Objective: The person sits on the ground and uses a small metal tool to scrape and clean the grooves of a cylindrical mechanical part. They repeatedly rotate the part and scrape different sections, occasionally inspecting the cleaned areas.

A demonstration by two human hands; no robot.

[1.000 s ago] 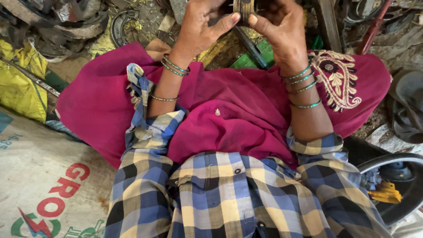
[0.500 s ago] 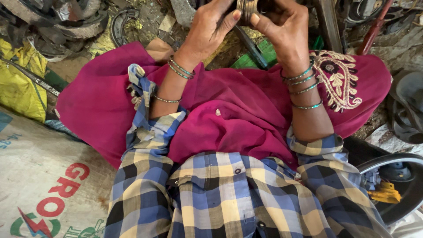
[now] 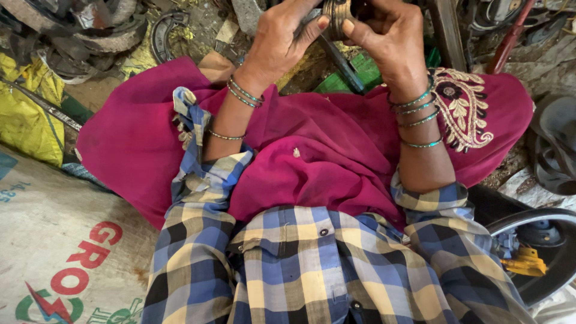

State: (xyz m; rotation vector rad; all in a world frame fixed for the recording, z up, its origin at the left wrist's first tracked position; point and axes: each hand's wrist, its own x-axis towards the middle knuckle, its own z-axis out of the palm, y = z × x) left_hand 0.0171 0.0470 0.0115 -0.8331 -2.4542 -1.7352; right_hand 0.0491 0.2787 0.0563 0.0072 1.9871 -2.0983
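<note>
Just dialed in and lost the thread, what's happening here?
A seated person holds a small round metal ring part up between both hands. The left hand grips its left side, the right hand its right. Magenta cloth covers the lap; scrap metal parts lie on the ground.

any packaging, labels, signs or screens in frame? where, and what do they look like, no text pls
Woven sack: bottom left, flat on the ground beside the person; off-white, red lettering, a red and green emblem, a faint blue mark.
Yellow bag: left edge, crumpled, plain yellow plastic.
No signs or screens.
</note>
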